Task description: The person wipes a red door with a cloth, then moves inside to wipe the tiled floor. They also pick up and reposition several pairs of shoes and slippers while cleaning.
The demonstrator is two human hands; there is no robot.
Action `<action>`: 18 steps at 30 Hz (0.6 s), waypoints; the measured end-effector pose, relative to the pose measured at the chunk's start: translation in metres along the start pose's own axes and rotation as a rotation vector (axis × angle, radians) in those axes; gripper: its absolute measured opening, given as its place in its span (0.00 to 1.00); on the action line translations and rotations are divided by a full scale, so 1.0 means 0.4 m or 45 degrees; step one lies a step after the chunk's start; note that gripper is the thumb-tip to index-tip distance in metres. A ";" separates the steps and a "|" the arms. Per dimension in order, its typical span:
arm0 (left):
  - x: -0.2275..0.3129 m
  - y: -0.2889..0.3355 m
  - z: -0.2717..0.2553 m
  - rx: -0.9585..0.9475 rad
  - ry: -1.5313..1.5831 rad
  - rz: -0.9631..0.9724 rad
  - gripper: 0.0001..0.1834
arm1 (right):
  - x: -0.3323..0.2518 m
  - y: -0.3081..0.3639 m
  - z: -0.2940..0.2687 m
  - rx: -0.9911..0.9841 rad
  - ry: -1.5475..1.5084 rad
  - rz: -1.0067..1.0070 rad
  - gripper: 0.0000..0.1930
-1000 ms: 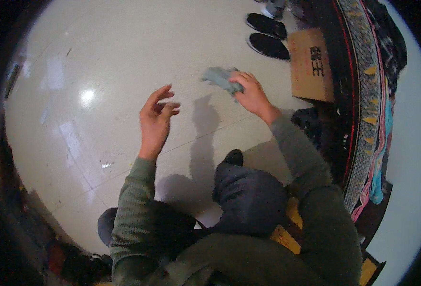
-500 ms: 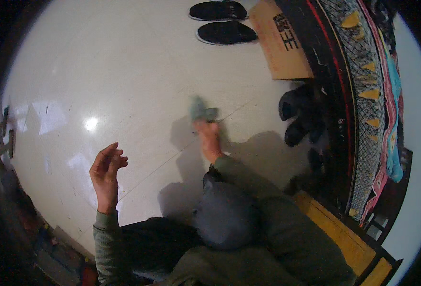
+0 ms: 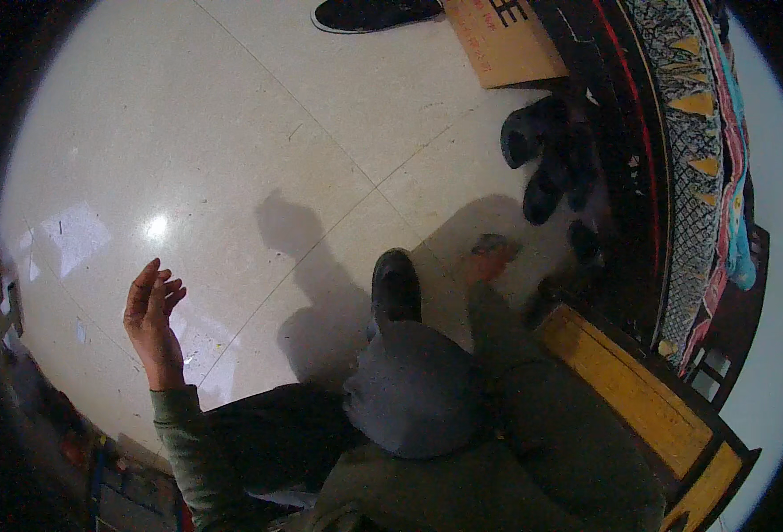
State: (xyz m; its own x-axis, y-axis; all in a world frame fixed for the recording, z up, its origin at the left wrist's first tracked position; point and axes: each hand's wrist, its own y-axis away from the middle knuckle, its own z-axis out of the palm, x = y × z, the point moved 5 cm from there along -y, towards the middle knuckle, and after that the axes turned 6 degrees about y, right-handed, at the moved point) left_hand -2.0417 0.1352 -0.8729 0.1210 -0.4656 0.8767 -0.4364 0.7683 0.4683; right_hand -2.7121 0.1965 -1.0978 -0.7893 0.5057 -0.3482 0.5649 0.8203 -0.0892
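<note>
My left hand (image 3: 154, 324) hangs above the pale tiled floor (image 3: 187, 115) at the left, fingers loosely bent and apart, holding nothing. My right hand (image 3: 495, 262) is low over the floor, right of my dark shoe (image 3: 396, 279), in shadow. Its fingers close around a small dark grey-green thing (image 3: 491, 241); shade and blur hide what kind it is. My grey-clad knee (image 3: 414, 390) rises between my arms. Several dark shoes (image 3: 542, 182) lie beyond my right hand, beside the bed.
A bed with a dark frame and patterned cover (image 3: 697, 168) runs along the right. A cardboard box (image 3: 511, 49) and a black shoe (image 3: 374, 13) stand at the far side. Yellow wooden furniture (image 3: 631, 390) is near right; dark clutter (image 3: 41, 390) lies at lower left.
My right hand has swung right and nearer to me with the grey-green thing, from mid-floor toward the bed. The view has shifted; my left hand stays open and raised, farther left.
</note>
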 end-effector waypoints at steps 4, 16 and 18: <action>-0.002 -0.013 0.035 -0.062 -0.010 -0.012 0.19 | -0.377 0.209 0.211 0.069 -0.120 -0.433 0.19; -0.113 0.065 0.240 -0.675 -0.257 0.040 0.21 | 0.023 -0.002 -0.218 -0.129 0.150 -0.089 0.24; -0.092 0.073 0.259 -0.610 -0.349 0.001 0.20 | 0.127 0.041 -0.216 -0.060 0.278 0.091 0.25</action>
State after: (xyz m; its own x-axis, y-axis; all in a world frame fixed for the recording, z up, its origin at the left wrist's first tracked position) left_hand -2.1513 0.1293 -0.9028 -0.1437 -0.5131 0.8462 0.0261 0.8528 0.5215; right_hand -2.7638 0.2588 -1.0362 -0.7842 0.6043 -0.1411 0.6131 0.7896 -0.0260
